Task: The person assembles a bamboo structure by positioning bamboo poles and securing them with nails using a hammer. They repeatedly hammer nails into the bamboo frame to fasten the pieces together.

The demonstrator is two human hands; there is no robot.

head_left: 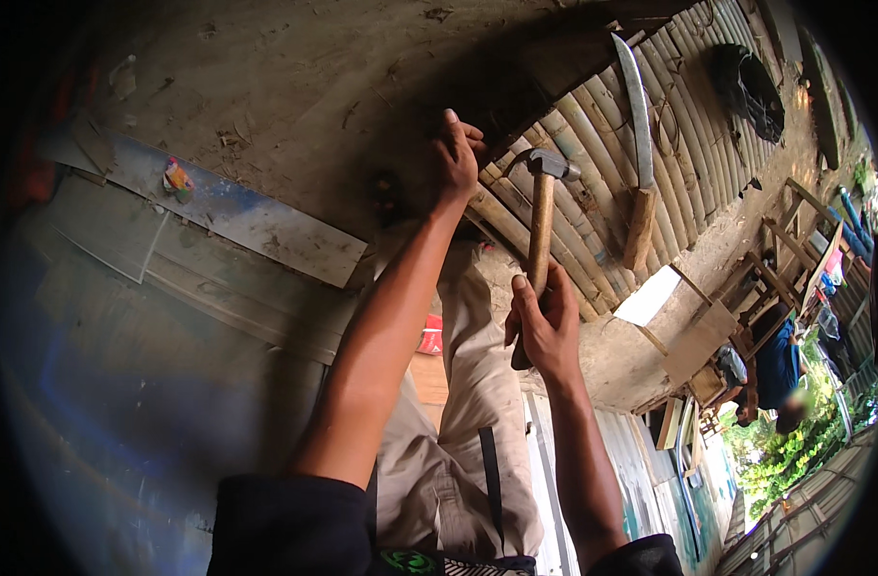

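Observation:
My right hand (552, 326) is wrapped round the lower wooden handle of a claw hammer (542, 223), its metal head raised over the bamboo slats. My left hand (455, 161) is by the edge of the bamboo bench (593, 125), to the left of the hammer head. Its thumb points up and its other fingers are curled; whatever they hold, if anything, is hidden. A machete (636, 120) with a curved blade and a wooden handle lies on the slats, right of the hammer.
A black bundle (746, 88) rests at the bench's far right. Left, a long pale board (266, 230) lies beside grey sheets (218, 288). Beyond the bench, a white piece (648, 296) lies near wooden frames (780, 259) and a person in blue (777, 365).

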